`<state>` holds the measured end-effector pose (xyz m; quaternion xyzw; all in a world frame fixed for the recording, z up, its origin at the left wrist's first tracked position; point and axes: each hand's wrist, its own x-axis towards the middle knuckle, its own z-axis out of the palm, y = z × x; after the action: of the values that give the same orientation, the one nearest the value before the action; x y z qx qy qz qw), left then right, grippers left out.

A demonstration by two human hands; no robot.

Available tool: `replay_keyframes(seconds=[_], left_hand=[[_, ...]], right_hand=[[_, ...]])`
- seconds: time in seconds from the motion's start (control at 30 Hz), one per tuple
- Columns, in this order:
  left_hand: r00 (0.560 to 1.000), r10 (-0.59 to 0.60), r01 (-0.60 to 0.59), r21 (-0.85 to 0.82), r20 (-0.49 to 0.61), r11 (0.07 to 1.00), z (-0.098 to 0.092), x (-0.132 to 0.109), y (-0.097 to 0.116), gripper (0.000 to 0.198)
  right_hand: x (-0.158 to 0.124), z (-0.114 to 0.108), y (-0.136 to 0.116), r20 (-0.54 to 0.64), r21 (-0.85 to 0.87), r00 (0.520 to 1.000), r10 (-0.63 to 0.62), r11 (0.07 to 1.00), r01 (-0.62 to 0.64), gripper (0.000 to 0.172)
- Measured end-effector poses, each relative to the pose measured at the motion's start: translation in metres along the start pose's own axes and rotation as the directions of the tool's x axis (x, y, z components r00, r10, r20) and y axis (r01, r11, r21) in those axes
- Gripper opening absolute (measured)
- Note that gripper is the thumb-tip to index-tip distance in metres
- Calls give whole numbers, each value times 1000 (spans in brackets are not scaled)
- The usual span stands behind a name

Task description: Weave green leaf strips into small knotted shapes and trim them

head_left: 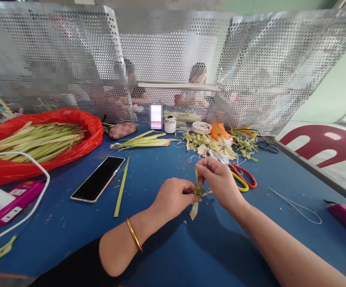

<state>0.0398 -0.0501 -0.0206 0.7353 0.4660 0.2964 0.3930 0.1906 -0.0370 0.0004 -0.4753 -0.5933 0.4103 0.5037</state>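
Between the fingertips of my left hand (174, 199) is a small folded knot of green leaf strips (199, 193), pinched just above the blue table. My right hand (217, 179) pinches an upright end of a leaf strip (197, 175) that rises from the knot. A pale strip end (193, 212) hangs below the left fingers. Just beyond my right hand lie scissors (246, 178) with red and yellow handles. A single long green leaf strip (121, 187) rests on the table left of my left hand.
A red plastic bag (93, 127) of leaf strips stands at left, near a phone (98, 179) and a purple power strip (14, 201). Cut strips (144, 140), a white thread spool (170, 125) and a pile of knotted pieces (210, 143) lie toward the perforated metal screen (173, 48). People sit behind it.
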Motion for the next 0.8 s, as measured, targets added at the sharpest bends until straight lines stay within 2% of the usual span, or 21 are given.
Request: replay_keyframes(seconds=[0.2,0.3,0.37,0.47,0.53,0.63,0.7,0.73,0.77,0.8], left_hand=[[996,-21,31,-126,84,991,-6,0,6,19],[985,-60,105,-288,162,952,-7,1,9,12],[979,-119,176,-384,168,907,-6,1,10,8],[971,-200,237,-442,128,865,-6,2,12,8],[964,-244,266,-464,110,845,-7,2,14,10],[945,-325,290,-526,28,800,-9,3,15,12],[932,-358,259,-581,-59,771,-11,4,15,14],[926,-365,238,-598,-99,765,-11,5,14,16],[922,-365,219,-605,-129,765,-12,5,14,18],[921,-361,207,-604,-145,769,-12,5,14,19]], right_hand=[[-2,3,-6,-73,97,997,-35,994,42,16],[-5,6,-6,-34,120,996,-83,989,87,15],[-5,7,-4,12,118,995,-101,988,99,14],[-3,6,-2,30,70,994,-104,992,102,14],[1,3,-1,2,53,995,-100,994,99,17],[7,-2,2,-148,65,987,-68,995,78,33],[10,-5,5,-291,93,957,10,996,18,39],[11,-6,7,-322,119,944,74,992,-37,42],[12,-7,8,-304,154,941,149,982,-105,44],[12,-7,10,-236,183,947,220,967,-179,45]])
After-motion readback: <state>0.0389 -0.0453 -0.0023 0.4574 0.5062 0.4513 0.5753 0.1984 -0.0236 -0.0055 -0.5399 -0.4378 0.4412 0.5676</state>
